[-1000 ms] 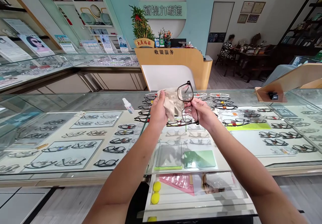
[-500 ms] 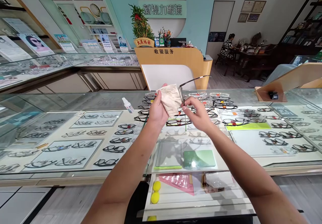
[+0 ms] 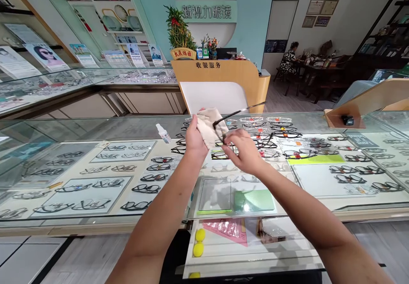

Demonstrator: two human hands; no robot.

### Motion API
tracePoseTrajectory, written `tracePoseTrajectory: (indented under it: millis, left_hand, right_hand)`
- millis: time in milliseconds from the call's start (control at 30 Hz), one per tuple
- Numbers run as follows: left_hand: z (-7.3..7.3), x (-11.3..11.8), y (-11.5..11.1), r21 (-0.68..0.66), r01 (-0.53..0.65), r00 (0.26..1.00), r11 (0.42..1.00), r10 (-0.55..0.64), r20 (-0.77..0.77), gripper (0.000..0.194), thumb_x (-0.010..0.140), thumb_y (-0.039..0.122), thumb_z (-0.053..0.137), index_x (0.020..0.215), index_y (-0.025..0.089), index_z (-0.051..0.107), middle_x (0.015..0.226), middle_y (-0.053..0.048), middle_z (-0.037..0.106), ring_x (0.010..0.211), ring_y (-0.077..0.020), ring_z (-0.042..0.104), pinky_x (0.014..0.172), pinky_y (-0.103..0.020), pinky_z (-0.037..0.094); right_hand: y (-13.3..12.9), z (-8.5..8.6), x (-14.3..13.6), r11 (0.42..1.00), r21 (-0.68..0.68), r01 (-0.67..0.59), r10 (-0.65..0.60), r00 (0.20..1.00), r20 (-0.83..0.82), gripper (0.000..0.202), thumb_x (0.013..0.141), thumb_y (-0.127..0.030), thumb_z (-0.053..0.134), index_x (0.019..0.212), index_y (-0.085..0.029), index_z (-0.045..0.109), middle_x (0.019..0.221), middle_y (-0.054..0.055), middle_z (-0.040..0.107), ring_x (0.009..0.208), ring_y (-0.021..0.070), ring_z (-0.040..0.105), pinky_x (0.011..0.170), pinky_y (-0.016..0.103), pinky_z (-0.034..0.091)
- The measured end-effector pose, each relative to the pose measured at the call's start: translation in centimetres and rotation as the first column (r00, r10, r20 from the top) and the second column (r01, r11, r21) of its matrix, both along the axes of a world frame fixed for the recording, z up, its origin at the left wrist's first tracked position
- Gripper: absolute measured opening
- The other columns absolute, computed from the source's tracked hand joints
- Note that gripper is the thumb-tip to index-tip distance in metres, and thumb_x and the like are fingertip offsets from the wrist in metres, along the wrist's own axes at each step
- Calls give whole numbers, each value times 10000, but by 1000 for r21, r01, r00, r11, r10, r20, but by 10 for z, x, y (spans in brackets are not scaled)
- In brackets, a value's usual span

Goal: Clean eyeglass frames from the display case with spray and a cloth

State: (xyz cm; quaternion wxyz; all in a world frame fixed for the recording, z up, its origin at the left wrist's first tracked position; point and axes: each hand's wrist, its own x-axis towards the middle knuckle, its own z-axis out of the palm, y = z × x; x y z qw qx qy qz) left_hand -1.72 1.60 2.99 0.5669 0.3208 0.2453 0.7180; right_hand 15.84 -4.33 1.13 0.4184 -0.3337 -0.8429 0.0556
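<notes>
A cream cloth (image 3: 207,126) lies across the palm and fingers of my left hand (image 3: 195,137), which is closed on it above the glass counter. My right hand (image 3: 241,150) pinches a dark-framed pair of glasses (image 3: 218,126) near its lower end. One long temple arm of the frame points up and to the right. The frame is against the front of the cloth, and part of its rim is hidden by my right fingers. To the left of my hands, a small white spray bottle (image 3: 163,133) stands on the counter.
Rows of glasses (image 3: 153,177) fill the glass display counter (image 3: 128,126). Below is an open drawer (image 3: 220,256) with yellow round cases and a pink packet. A wooden stand (image 3: 345,120) is at the right. Far back, a person (image 3: 287,60) sits at a table.
The glasses have shifted left and now overlap the cloth, with the temple arm lower. My right hand has moved left and slightly down; my left hand has moved slightly left.
</notes>
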Motion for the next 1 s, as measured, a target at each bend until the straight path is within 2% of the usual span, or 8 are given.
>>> tracePoseTrajectory:
  millis: [100,167,233,300,433,567,767,1000]
  left_hand:
    - [-1,-4,1,27,51,994,998,-48,-100,461,955,676,744,848,240,642,623,48,490,519,-118,476,542,-257,465]
    - [-3,-4,-4,112,14,958,994,19,-285,593,924,713,773,675,241,514,568,65,321,479,-111,307,482,-270,344]
    - [-5,-1,-11,259,-106,847,960,224,-482,677,874,656,862,582,236,417,577,47,317,534,-123,322,537,-292,359]
    - [-6,2,-19,433,-178,685,884,427,-590,638,787,548,972,576,228,462,643,12,451,657,-160,464,674,-309,453]
    - [-7,6,-26,611,-144,547,779,577,-607,475,701,499,1036,1001,246,769,1202,-126,764,1176,-330,674,959,-402,551]
    - [-7,4,-26,612,-85,537,786,554,-637,836,729,557,1009,1448,275,690,1638,-172,611,1460,-399,597,1026,-422,578]
    - [-11,0,-21,641,-20,494,767,565,-661,909,705,547,1021,1504,280,681,1650,-161,617,1486,-416,613,1183,-467,546]
    - [-18,-7,-11,827,56,162,560,812,-561,796,933,637,811,1568,221,569,1550,-210,675,1396,-359,696,1047,-454,647]
  right_hand:
    - [4,4,10,996,4,88,-82,936,-344,194,1119,-405,519,1128,-273,660,1221,130,800,1195,321,688,1075,490,486]
    - [9,6,16,993,-71,89,-112,870,-480,235,1122,-468,521,1134,-283,664,1216,117,805,1183,309,701,1081,469,494]
    - [13,8,21,987,-153,42,-121,825,-552,266,1112,-515,548,1112,-283,678,1163,95,805,1147,293,707,1070,437,499]
    - [16,9,26,981,-191,-15,-102,802,-589,264,1104,-510,566,1068,-278,689,1104,73,800,1096,277,707,1048,412,495]
    - [17,12,32,983,-182,-23,-82,831,-550,261,1090,-445,567,961,-266,706,994,47,801,981,262,691,979,402,480]
    - [16,15,34,986,-164,44,-114,888,-445,285,1061,-413,557,876,-269,719,912,41,799,922,266,688,967,428,481]
    - [17,15,34,994,-28,107,-110,939,-325,220,995,-336,576,815,-274,685,850,41,805,863,264,711,1039,470,489]
    - [22,10,35,991,73,112,-84,947,-309,198,963,-293,568,785,-279,655,755,-3,773,734,229,691,1086,472,530]
